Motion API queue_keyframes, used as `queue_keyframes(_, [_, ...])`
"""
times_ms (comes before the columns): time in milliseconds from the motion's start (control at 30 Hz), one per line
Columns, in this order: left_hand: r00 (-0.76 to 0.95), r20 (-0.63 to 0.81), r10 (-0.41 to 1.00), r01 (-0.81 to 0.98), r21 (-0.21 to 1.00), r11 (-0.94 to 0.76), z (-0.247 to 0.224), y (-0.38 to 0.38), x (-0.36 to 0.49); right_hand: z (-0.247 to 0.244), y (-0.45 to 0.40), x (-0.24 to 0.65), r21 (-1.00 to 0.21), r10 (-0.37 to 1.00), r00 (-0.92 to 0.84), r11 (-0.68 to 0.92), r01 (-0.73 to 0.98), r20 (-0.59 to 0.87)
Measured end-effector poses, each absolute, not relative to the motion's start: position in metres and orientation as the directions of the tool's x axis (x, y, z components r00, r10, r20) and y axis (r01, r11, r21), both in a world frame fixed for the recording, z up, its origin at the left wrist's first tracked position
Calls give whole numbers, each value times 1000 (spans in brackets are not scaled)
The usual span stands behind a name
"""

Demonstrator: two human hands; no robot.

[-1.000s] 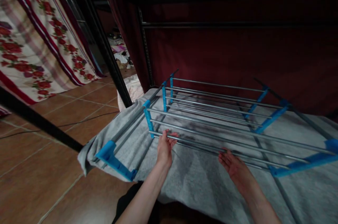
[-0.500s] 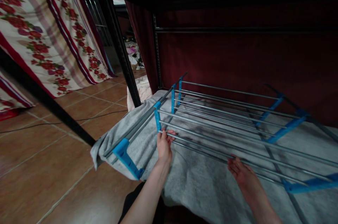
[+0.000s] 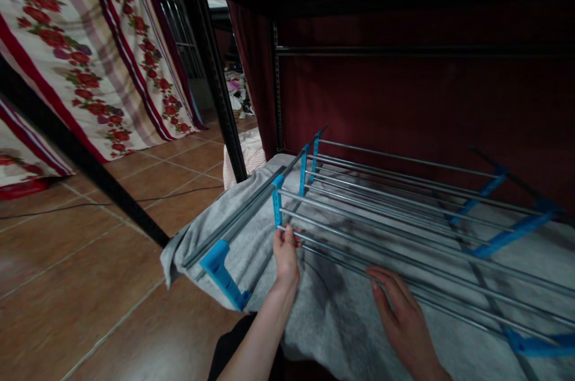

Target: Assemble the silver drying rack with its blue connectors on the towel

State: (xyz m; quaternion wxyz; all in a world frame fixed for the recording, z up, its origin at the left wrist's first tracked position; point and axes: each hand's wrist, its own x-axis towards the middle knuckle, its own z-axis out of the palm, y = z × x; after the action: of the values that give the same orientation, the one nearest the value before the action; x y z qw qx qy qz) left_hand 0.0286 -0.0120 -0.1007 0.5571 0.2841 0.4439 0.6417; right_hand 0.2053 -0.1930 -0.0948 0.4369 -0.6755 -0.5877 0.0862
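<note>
A rack of grey metal rods joined by blue plastic brackets (image 3: 277,201) lies on a grey blanket (image 3: 336,315). My left hand (image 3: 286,255) is closed around the near metal rod (image 3: 332,250), close to its left end beside a blue bracket. My right hand (image 3: 402,318) is at the near side of the rack, fingers stretched out and thumb apart, holding nothing. Its fingertips are at the near rods; whether they touch is unclear. Another blue bracket (image 3: 220,273) sits at the front left end, and one more (image 3: 539,342) at the right.
Black metal posts (image 3: 220,81) frame the bed, with a dark red cloth (image 3: 404,105) behind. On the left hang flowered curtains (image 3: 90,69) above a tiled floor (image 3: 90,285), where a thin cable (image 3: 148,199) runs.
My right hand has moved left along the rack and its thumb now stands apart from the fingers. My left hand stays on the rod end. The view has shifted slightly.
</note>
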Motion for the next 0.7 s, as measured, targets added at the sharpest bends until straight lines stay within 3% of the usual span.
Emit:
queue_keyframes(67, [-212,-127,969,-454,891,17,-99,-13,28,-92,-177,200,-420,863,99,139,897,495])
queue_keyframes(133, [-203,-125,971,-443,896,22,-98,-14,28,-93,-161,198,-203,863,-16,137,970,505])
queue_keyframes(233, [-202,-131,970,-415,909,36,-102,-15,25,-98,-144,199,-43,870,-60,92,995,489])
queue_keyframes(367, [-368,-154,917,-311,950,35,-110,-11,13,-101,-138,204,-4,889,-69,79,997,453])
queue_keyframes(500, [-541,-69,838,-247,966,-80,-107,7,-2,-99,-139,204,4,895,-64,69,998,441])
queue_keyframes(600, [-479,43,877,-233,957,-175,-98,28,-4,-99,-138,204,15,889,-74,75,997,452])
queue_keyframes(700, [-280,55,958,-227,966,-122,-93,47,-2,-101,-137,204,10,881,-78,83,996,467])
